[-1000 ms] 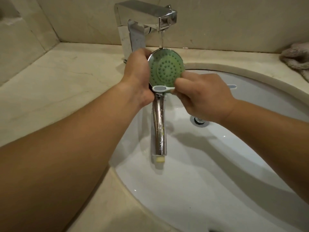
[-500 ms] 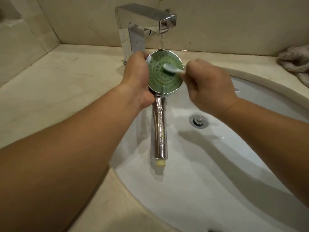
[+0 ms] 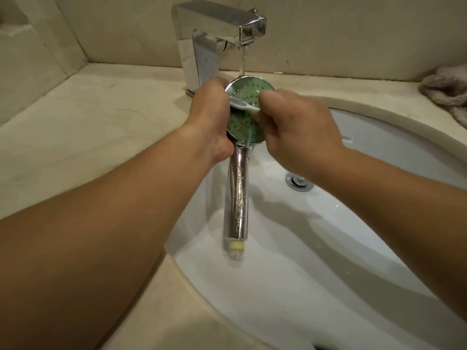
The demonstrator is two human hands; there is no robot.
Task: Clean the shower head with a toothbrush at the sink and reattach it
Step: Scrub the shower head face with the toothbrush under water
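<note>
Over the sink (image 3: 379,248), at 12 o'clock below the running tap (image 3: 217,29): left hand (image 3: 209,117) in a closed grip round the shower head (image 3: 242,122); right hand (image 3: 295,132) pinching the toothbrush (image 3: 240,104) across its green face. At 2 o'clock on the worktop (image 3: 88,127), a towel (image 3: 447,92).

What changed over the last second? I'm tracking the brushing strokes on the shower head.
The white toothbrush went from the lower edge of the round green spray face of the chrome shower head up to its upper right, and now lies across the upper left. The right hand grips the brush throughout; the left hand holds the head's rim. Water keeps running from the chrome faucet.
</note>
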